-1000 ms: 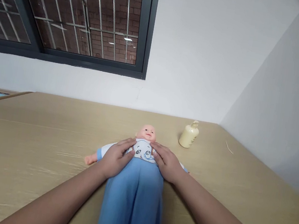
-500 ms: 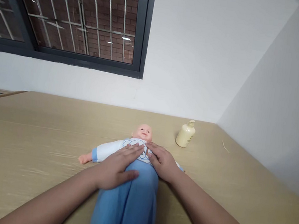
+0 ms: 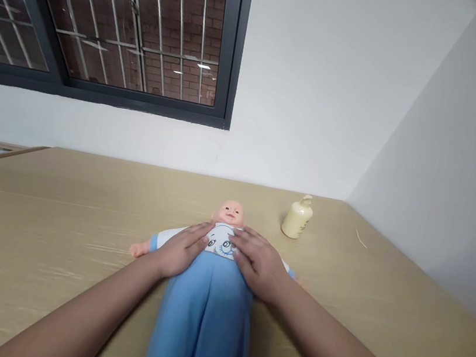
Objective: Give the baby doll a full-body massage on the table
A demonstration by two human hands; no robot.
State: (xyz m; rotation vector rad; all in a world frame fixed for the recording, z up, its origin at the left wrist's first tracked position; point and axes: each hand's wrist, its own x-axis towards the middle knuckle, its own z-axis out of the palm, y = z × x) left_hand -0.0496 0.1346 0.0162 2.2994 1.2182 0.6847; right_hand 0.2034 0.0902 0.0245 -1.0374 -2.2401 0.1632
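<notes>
Basically, tan table (image 3: pixel 34 244) fills the lower view. Baby doll (image 3: pixel 208 292) lies face-up mid-table, head toward 12, blue legs toward 6. Left hand (image 3: pixel 179 250) w/ fingers spread, flat on chest at 9; right hand (image 3: pixel 259 261) likewise flat at 3. Cream bottle (image 3: pixel 297 217) stands at 1, well apart.

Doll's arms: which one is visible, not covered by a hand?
The doll's arm stretched toward image-left, past the left hand, pink fist showing. The other lies mostly hidden under the right hand.
</notes>
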